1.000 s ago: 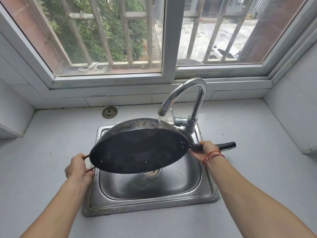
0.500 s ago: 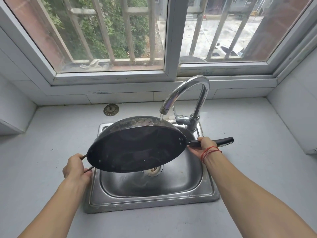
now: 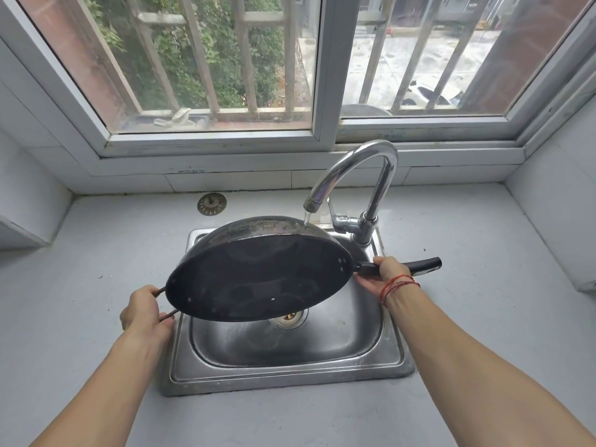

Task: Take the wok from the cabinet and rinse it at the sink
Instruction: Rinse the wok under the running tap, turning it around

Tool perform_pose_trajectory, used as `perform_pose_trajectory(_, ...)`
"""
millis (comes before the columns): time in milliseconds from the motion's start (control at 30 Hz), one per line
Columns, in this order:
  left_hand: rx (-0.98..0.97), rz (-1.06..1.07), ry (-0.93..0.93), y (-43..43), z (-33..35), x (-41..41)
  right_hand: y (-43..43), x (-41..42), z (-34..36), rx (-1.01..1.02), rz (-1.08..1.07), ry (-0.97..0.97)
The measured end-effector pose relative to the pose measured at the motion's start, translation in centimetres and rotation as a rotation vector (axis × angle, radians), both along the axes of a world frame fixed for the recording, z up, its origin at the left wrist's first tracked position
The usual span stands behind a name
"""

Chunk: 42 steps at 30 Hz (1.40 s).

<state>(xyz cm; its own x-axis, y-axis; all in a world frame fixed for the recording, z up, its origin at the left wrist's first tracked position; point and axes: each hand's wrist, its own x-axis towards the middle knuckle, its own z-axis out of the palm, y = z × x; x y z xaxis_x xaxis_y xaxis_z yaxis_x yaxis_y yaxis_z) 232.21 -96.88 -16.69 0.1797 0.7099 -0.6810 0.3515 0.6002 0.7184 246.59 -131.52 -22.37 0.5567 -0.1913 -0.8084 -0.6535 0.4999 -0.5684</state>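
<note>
The wok [image 3: 258,279] stays tipped over the sink [image 3: 290,372], like before. The left hand [image 3: 143,312] grips its small loop handle and the right hand [image 3: 385,274] grips the long one. Water from the tap [image 3: 354,159] still hits its back edge.

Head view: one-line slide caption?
Left hand and right hand hold the wok tilted over the sink while the faucet runs water onto its outer side.

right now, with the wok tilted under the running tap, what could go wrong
1. Water from the tap lands on the upper outer edge of the wok, so it may splash onto the counter behind the sink instead of rinsing the inside.
2. The left hand grips only a thin wire handle; if that gets wet it could slip, leaving the right hand alone on the long handle.
</note>
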Motion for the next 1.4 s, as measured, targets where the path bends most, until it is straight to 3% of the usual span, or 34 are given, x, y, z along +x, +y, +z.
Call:
perform_pose_trajectory(767, -0.008, -0.173, -0.015, -5.0, 0.6, 4.5, -7.2, -2.6, 0.0, 0.024, -0.145, -0.014)
perform_pose_trajectory(1400, 0.009, -0.188, -0.079, -6.0, 0.9, 7.4, -8.6, -4.2, 0.1, -0.001, -0.186, 0.007)
